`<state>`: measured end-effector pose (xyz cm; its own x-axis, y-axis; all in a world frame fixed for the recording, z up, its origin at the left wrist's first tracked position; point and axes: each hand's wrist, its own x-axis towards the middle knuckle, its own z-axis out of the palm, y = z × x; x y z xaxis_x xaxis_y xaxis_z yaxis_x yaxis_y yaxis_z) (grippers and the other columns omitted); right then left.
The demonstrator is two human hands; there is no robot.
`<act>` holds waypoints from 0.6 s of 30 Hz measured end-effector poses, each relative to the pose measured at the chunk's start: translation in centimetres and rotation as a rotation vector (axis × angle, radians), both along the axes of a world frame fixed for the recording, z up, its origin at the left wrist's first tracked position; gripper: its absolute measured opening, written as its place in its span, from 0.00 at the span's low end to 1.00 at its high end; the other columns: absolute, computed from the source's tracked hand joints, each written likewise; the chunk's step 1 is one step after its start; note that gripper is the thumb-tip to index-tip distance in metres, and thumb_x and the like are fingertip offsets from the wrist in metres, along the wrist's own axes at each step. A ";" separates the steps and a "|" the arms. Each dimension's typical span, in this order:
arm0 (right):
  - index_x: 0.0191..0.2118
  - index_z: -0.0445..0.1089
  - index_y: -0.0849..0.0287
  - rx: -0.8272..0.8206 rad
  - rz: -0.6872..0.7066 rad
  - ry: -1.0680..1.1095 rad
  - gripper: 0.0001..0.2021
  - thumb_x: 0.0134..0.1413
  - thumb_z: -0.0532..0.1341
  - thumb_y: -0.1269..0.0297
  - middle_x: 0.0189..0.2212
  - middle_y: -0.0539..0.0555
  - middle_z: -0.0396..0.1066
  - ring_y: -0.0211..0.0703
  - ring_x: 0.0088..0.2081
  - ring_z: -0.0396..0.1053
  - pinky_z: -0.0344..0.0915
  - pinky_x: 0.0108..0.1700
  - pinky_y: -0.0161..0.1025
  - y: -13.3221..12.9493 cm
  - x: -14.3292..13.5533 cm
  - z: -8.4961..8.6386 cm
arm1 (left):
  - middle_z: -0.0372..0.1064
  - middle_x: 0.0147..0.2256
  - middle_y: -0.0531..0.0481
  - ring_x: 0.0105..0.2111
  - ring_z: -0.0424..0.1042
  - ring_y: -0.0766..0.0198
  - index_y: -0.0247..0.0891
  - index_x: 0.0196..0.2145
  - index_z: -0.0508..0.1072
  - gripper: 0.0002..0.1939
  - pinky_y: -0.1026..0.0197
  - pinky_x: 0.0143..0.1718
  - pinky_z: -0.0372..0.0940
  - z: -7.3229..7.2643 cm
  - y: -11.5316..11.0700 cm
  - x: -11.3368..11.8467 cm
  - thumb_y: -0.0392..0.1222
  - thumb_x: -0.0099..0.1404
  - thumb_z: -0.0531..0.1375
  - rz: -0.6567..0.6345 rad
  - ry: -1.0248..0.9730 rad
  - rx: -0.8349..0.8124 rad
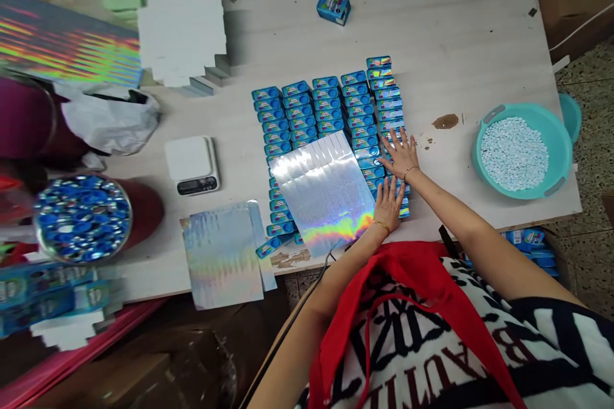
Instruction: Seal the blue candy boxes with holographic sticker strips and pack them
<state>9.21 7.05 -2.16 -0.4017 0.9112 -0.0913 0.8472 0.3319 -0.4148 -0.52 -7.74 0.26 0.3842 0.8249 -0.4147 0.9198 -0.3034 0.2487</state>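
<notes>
Rows of small blue boxes [327, 104] stand close together on the pale table. A shiny holographic sheet [326, 185] lies tilted across the front part of these rows. My left hand [388, 206] is at the sheet's right edge, its fingers extended over the boxes near the front. Just beyond it, my right hand [401, 153] rests spread on the rightmost column of boxes [389, 102]. Neither hand is wrapped round anything.
A turquoise basin [559, 153] of white pellets stands right. One blue box [334, 7] lies farther back. To the left are a white scale [189, 156], more holographic sheets [223, 259], stacked white card [182, 32] and a container of blue packets [82, 218].
</notes>
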 end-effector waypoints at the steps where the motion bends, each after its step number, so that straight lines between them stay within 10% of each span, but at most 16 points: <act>1: 0.71 0.51 0.56 -0.002 0.005 0.003 0.34 0.66 0.48 0.45 0.73 0.59 0.39 0.61 0.73 0.27 0.26 0.69 0.68 -0.1 0.2 -0.1 | 0.24 0.72 0.33 0.71 0.21 0.40 0.31 0.72 0.42 0.55 0.37 0.70 0.24 -0.1 0.0 0.2 0.40 0.54 0.65 0.004 -0.008 -0.003; 18: 0.71 0.49 0.57 -0.023 0.020 -0.114 0.34 0.66 0.49 0.46 0.73 0.59 0.39 0.61 0.73 0.30 0.25 0.69 0.69 0.8 8.4 1.2 | 0.29 0.72 0.32 0.71 0.25 0.38 0.31 0.72 0.43 0.55 0.33 0.70 0.30 0.8 2.0 8.2 0.48 0.55 0.66 -0.044 -0.205 -0.082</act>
<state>17.63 7.84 -1.01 -0.4057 0.9003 -0.1577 0.8825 0.3409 -0.3240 7.64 -5.75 1.02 0.5021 0.7725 -0.3887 0.8338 -0.3131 0.4548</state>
